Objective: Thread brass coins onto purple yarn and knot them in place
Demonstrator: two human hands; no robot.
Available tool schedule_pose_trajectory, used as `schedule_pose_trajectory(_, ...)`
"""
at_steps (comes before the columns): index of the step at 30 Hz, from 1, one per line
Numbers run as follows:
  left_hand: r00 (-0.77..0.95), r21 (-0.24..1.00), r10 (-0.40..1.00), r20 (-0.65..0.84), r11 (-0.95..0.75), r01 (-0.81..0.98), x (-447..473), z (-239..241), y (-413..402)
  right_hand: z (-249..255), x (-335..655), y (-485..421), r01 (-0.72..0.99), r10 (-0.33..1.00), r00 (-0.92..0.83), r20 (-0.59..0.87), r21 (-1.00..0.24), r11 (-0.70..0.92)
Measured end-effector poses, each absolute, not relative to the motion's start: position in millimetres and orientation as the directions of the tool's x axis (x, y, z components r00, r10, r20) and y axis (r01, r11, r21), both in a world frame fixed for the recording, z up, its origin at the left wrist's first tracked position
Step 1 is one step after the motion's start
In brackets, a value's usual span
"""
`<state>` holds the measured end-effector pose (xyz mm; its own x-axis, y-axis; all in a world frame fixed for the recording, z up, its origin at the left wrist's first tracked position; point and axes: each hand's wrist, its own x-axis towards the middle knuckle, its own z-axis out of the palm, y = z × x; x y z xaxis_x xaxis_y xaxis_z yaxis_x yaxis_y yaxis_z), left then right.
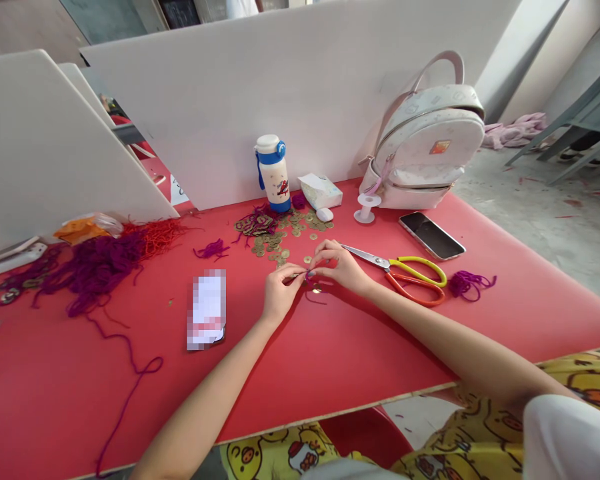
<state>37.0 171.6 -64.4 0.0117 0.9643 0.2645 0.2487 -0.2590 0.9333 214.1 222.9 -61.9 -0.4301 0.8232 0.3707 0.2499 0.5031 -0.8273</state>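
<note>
Over the middle of the red table, my left hand (282,291) and my right hand (341,268) meet, fingertips pinched on a short piece of purple yarn (308,276). A loose end of yarn hangs below, beside a brass-coloured coin (317,289); whether the coin is threaded on the yarn I cannot tell. Just beyond my hands lies a spread of brass-coloured coins with holes (267,245). Scissors (397,267) with one yellow and one orange handle lie right of my right hand, their blades pointing towards it.
A phone (207,310) with a blurred screen lies left of my left hand. Purple yarn (103,267) is heaped further left. At the back stand a bottle (275,175), a tissue pack (321,191), a white spool (367,209) and a backpack (425,150). A dark phone (432,235) lies at right.
</note>
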Motion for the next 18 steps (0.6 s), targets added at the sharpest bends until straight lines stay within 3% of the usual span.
schedule_pose_trajectory(10, 0.042, 0.933, 0.96, 0.277, -0.279, 0.228, 37.0, -61.7, 171.9, -65.5, 217.5, 229.3, 0.101, 0.84, -0.501, 0.21, -0.949, 0.298)
schedule_pose_trajectory(18, -0.011, 0.958, 0.975, 0.222, -0.216, 0.188, 36.5, -60.7, 173.3, -64.7, 216.2, 227.7, 0.131, 0.861, -0.407, 0.304, -0.914, 0.385)
